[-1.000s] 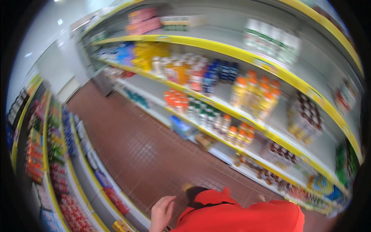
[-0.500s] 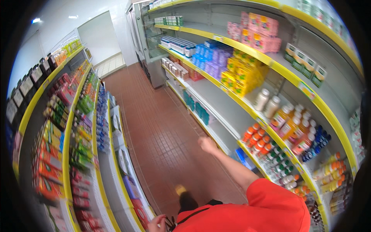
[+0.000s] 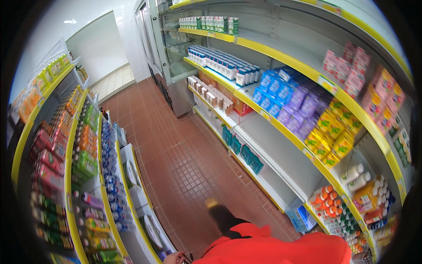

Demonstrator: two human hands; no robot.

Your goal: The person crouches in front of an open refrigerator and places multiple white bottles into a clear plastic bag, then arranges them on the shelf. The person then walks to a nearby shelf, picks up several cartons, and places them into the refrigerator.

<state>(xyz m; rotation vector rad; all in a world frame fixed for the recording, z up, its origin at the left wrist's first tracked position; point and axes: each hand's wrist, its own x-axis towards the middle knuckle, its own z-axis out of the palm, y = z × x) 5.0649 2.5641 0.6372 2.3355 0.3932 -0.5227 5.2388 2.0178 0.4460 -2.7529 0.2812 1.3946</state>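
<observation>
At the lower edge, beside the left shelf's bottom tier, my left hand (image 3: 176,258) is only partly seen. Its fingers look curled against a small dark, thin thing that I cannot make out. My right hand is out of view, hidden below or behind my red sleeve (image 3: 299,248). One foot in a yellow-tipped shoe (image 3: 212,203) steps forward on the brown tiled floor (image 3: 176,149). Nearest to my right side are bottles with orange caps (image 3: 326,200) and a blue box (image 3: 303,218) low by the right shelf.
Shelves with yellow edge strips (image 3: 303,152) line both sides of the aisle. The right one carries blue packs (image 3: 274,90), purple packs (image 3: 300,105), yellow packs (image 3: 332,132) and white-blue cartons (image 3: 224,66). Bottles (image 3: 112,176) fill the left one. A glass-door fridge (image 3: 176,75) stands ahead.
I have moved forward along the aisle, so the fridge and packs look closer. My right hand, seen before over the floor, has left the view. My left hand stays at the lower edge.
</observation>
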